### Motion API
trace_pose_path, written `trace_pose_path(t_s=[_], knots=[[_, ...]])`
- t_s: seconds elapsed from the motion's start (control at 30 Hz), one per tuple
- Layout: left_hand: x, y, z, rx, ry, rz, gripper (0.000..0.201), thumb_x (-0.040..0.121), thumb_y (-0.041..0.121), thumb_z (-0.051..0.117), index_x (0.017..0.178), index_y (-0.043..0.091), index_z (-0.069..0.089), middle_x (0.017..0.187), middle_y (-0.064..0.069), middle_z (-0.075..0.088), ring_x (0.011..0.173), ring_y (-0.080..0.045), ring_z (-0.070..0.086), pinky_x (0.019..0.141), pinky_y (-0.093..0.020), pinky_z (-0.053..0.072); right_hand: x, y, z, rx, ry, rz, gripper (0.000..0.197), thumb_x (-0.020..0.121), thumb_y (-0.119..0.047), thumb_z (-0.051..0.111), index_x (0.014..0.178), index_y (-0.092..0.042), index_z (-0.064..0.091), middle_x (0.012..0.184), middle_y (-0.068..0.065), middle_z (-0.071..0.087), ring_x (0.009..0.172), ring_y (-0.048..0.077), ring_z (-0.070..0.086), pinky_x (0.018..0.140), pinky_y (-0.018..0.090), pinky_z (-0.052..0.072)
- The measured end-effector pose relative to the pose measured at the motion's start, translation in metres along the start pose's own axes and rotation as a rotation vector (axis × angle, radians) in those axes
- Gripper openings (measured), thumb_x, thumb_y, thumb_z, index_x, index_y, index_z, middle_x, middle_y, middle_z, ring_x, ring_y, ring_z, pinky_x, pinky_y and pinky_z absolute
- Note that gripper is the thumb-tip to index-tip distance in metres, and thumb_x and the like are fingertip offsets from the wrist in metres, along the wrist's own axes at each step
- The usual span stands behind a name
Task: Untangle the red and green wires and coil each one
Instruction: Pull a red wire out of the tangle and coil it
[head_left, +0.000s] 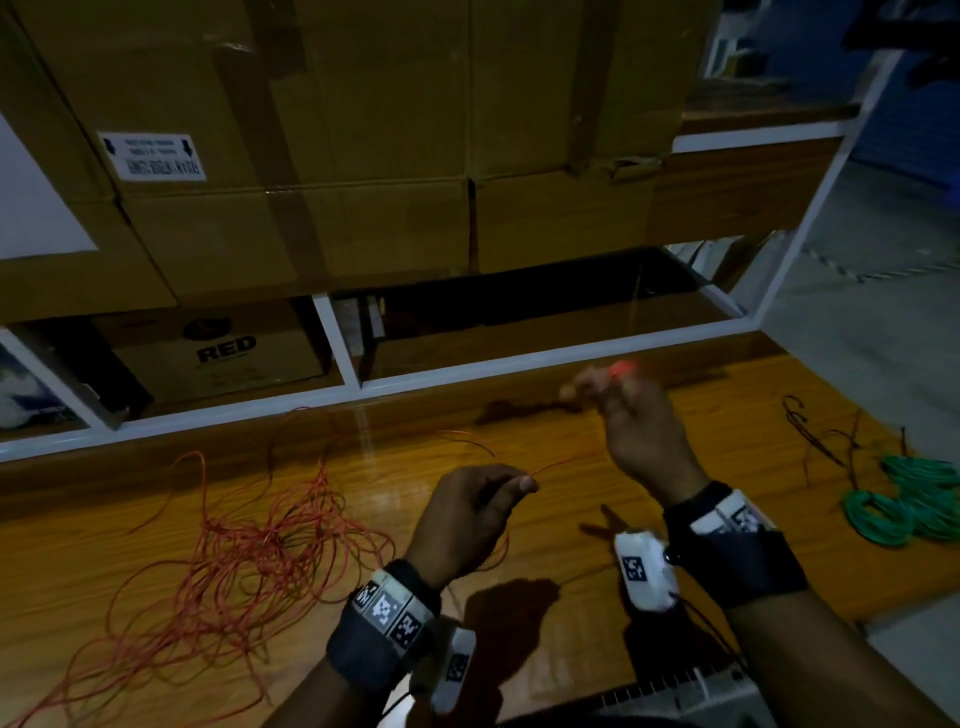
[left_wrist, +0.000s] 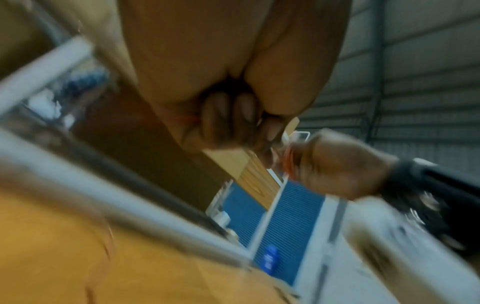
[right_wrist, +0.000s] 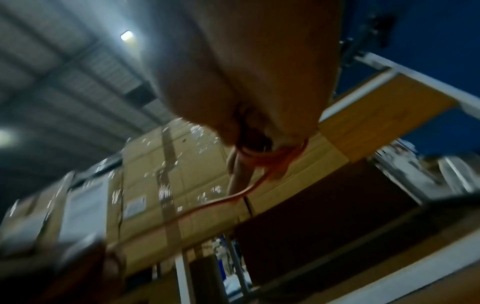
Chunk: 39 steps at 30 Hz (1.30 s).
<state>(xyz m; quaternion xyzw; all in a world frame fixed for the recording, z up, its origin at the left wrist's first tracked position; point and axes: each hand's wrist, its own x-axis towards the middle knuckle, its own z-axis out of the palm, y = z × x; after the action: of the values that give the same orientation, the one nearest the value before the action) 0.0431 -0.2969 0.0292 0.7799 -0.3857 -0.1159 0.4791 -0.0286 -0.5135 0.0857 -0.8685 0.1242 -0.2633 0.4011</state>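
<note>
two stacked cardboard boxes fill the shelving ahead of me, the largest items in view, with a third, smaller box printed "red" in the compartment below. one wooden tabletop carries all the wire.

one red wire lies mostly as a loose, tangled heap of thin overlapping loops on the left half of the tabletop; from the heap a single strand rises to my hands. one green wire lies well apart at the right edge, gathered into what reads as two adjoining coils, thicker-looking and tidy. just behind it i count a few dark, thin wire scraps; their colour is unclear.

two hands work above the table, each wrist banded with a marker strap. my left hand is curled, the thumb and forefinger pinching the red strand; the left wrist view shows the fingers folded into the palm with red at their edge. my right hand, raised and blurred, has several red turns wound round its fingers, seen as a band in the right wrist view, with the strand trailing down from it.
</note>
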Motion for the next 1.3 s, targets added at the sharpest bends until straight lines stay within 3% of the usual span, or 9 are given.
trace_pose_path(t_s=[0.07, 0.2, 0.57, 0.73, 0.9, 1.03, 1.13, 1.23, 1.3], knots=[[0.001, -0.002, -0.013, 0.093, 0.083, 0.036, 0.024, 0.102, 0.045, 0.058, 0.097, 0.030, 0.077, 0.064, 0.011, 0.064, 0.053, -0.011, 0.053, 0.049, -0.030, 0.038, -0.012, 0.012, 0.010, -0.186, -0.283, -0.055, 0.043, 0.110, -0.033, 0.029, 0.099, -0.022, 0.069, 0.103, -0.004, 0.067, 0.101, 0.011, 0.063, 0.095, 0.048, 0.050], [0.001, -0.001, -0.043, 0.098, 0.080, 0.094, 0.021, 0.098, 0.047, 0.061, 0.093, 0.033, 0.076, 0.072, 0.013, 0.070, 0.060, -0.010, 0.061, 0.051, -0.025, 0.043, -0.051, -0.003, 0.035, 0.301, -0.760, 0.238, 0.047, 0.110, -0.037, 0.040, 0.103, -0.002, 0.070, 0.096, 0.015, 0.077, 0.099, 0.023, 0.072, 0.098, 0.037, 0.054], [0.021, 0.003, -0.048, -0.214, 0.086, 0.090, 0.018, 0.093, 0.029, 0.068, 0.091, 0.017, 0.080, 0.080, -0.006, 0.073, 0.065, -0.019, 0.061, 0.057, -0.036, 0.049, -0.052, -0.029, 0.044, 0.980, -0.993, 0.283, 0.036, 0.106, -0.030, 0.043, 0.111, 0.001, 0.062, 0.099, 0.019, 0.073, 0.110, 0.038, 0.063, 0.098, 0.047, 0.045], [0.019, 0.007, -0.029, -0.499, 0.076, 0.030, 0.021, 0.102, 0.005, 0.055, 0.093, -0.001, 0.073, 0.068, -0.004, 0.066, 0.054, -0.011, 0.055, 0.051, -0.020, 0.043, -0.045, -0.042, 0.043, 1.272, -0.794, 0.284, 0.030, 0.099, -0.035, 0.060, 0.104, -0.006, 0.066, 0.096, 0.016, 0.074, 0.106, 0.033, 0.068, 0.097, 0.043, 0.048], [0.001, 0.005, 0.000, -0.503, 0.060, -0.057, 0.026, 0.099, 0.038, 0.065, 0.092, 0.017, 0.079, 0.057, 0.000, 0.050, 0.047, -0.014, 0.034, 0.047, -0.025, 0.029, -0.021, -0.053, 0.027, 1.519, -0.336, 0.313, 0.028, 0.104, -0.025, 0.038, 0.102, -0.007, 0.060, 0.114, 0.019, 0.072, 0.117, 0.028, 0.067, 0.096, 0.035, 0.057], [-0.013, -0.002, 0.009, -0.292, 0.043, -0.074, 0.027, 0.101, 0.034, 0.061, 0.101, 0.011, 0.077, 0.057, 0.001, 0.055, 0.049, -0.015, 0.046, 0.052, -0.026, 0.037, -0.002, -0.032, 0.022, 1.012, -0.030, 0.154, 0.034, 0.111, -0.025, 0.032, 0.114, -0.004, 0.058, 0.118, 0.012, 0.073, 0.130, 0.020, 0.059, 0.112, 0.034, 0.042], [-0.022, -0.004, -0.001, -0.144, 0.051, -0.052, 0.030, 0.100, 0.044, 0.060, 0.094, 0.021, 0.078, 0.062, -0.009, 0.061, 0.056, -0.032, 0.054, 0.053, -0.038, 0.041, 0.003, -0.013, 0.012, 0.195, 0.117, -0.065, 0.026, 0.110, -0.014, 0.039, 0.109, -0.013, 0.065, 0.107, -0.009, 0.072, 0.114, -0.010, 0.058, 0.099, 0.008, 0.040], [-0.024, -0.002, -0.017, -0.049, 0.090, -0.014, 0.028, 0.100, 0.047, 0.060, 0.097, 0.027, 0.079, 0.062, -0.010, 0.062, 0.050, -0.024, 0.052, 0.048, -0.039, 0.039, -0.006, -0.001, 0.007, -0.275, -0.176, -0.107, 0.023, 0.104, -0.004, 0.045, 0.103, -0.015, 0.065, 0.101, -0.012, 0.062, 0.094, -0.014, 0.053, 0.082, 0.004, 0.039], [-0.019, 0.002, -0.031, 0.030, 0.127, 0.018, 0.036, 0.098, 0.058, 0.055, 0.098, 0.030, 0.078, 0.070, -0.005, 0.070, 0.058, -0.023, 0.062, 0.051, -0.042, 0.048, -0.017, 0.007, 0.012, -0.254, -0.461, -0.062, 0.022, 0.107, -0.017, 0.046, 0.098, -0.020, 0.066, 0.104, -0.009, 0.067, 0.097, -0.007, 0.058, 0.090, 0.024, 0.051]])
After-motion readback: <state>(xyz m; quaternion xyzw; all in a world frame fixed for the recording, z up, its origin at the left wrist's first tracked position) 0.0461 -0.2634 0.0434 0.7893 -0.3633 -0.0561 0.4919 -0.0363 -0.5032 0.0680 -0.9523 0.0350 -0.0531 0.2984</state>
